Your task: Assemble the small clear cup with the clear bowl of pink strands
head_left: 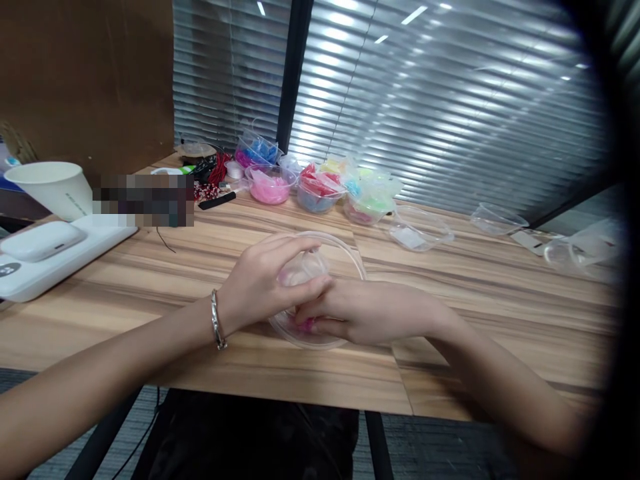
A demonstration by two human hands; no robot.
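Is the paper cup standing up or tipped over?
Standing up: the paper cup has its wide rim on top and narrows toward the bottom.

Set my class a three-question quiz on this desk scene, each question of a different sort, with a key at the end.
1. Multiple choice: which wrist wears the bracelet?
A) left
B) right
C) both

2. True or false: the left hand and the right hand are both over the round clear plastic item.

3. Fill in the missing word: the small item by the right hand's fingers is coloured ____.

Key: 1. A; 2. True; 3. pink.
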